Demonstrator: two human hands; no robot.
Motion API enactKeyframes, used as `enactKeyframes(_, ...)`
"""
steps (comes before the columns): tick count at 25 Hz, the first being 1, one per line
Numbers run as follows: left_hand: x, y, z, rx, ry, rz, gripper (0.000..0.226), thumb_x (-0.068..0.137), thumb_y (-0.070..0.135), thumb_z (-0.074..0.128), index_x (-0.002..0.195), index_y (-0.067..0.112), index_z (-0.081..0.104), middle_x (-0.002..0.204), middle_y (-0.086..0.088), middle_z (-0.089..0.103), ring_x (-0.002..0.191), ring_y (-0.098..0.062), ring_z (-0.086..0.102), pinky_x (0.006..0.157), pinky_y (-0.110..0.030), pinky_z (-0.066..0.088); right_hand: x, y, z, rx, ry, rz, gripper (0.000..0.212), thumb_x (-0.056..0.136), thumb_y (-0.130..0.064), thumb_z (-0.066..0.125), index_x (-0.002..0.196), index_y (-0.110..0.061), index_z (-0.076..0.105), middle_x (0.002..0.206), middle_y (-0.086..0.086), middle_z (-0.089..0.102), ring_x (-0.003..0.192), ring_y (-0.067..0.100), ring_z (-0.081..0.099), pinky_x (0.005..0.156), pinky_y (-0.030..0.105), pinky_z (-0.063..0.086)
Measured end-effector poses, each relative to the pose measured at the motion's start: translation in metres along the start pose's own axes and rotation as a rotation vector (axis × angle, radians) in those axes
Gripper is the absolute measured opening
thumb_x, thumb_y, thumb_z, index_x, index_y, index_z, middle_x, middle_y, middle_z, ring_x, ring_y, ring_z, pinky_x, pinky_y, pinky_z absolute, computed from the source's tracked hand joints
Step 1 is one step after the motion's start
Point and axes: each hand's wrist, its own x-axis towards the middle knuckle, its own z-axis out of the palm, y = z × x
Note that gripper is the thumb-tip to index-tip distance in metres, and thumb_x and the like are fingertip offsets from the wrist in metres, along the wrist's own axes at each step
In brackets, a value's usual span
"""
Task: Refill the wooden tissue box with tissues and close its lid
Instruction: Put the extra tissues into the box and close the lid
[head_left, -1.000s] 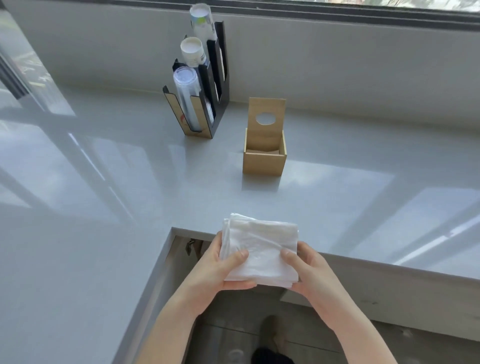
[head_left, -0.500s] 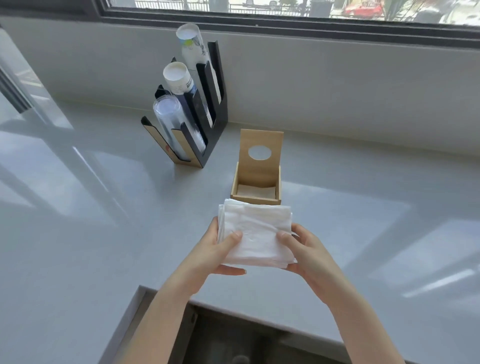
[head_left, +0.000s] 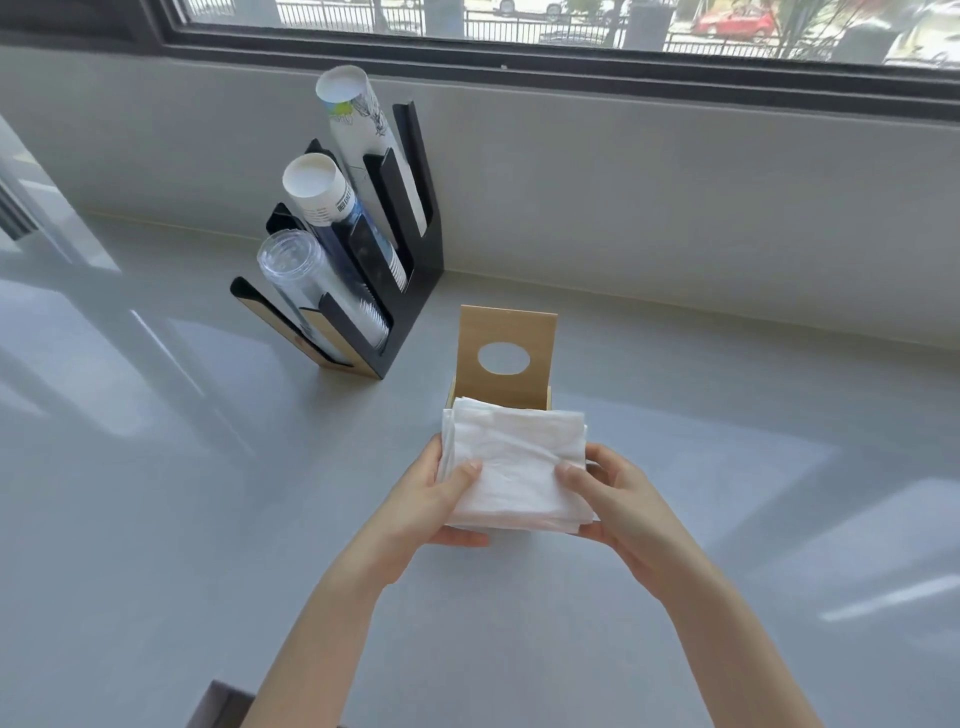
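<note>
**Two hands, one loose stack, a narrow box**

Both hands carry the stack of tissues (head_left: 514, 465) at the centre of the frame, directly in front of the wooden tissue box (head_left: 451, 400), which the stack mostly hides. We have our left hand (head_left: 428, 501) clenched on the stack's left edge, thumb on top, and our right hand (head_left: 615, 499) clenched on its right edge the same way, so each grip is grasping tissues and nothing else. The lid (head_left: 506, 356) stands upright behind the opening, its oval hole facing us.

Here is what we think could go wrong. The stack looks wider than the part of the box we can see, so its edges may catch on the walls and crumple or fold over if we push it down flat. The sheets are soft and only pinched at the sides; the middle may sag and the lower sheets slide out onto the counter (head_left: 208, 519). A nudge from our knuckles might tip the upright lid shut early, or shove the light box back toward the cup holder (head_left: 410, 291) in the upper left. Tissues left proud of the rim would probably keep the lid from closing.
</note>
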Motion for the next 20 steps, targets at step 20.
enactKeyframes(20,0.079,0.003,-0.033,0.526,0.184,0.030,0.018,0.089,0.027,0.053,0.094,0.010,0.050,0.096,-0.002,0.056,0.085,-0.018,0.051,0.059,-0.023,0.038,0.065,-0.015,0.031,-0.474,0.338,-0.014,0.030,0.091,-0.021,0.049,0.120,-0.014,0.053,0.092,0.001,0.060,0.086,0.018,0.053,0.056,0.016,0.040)
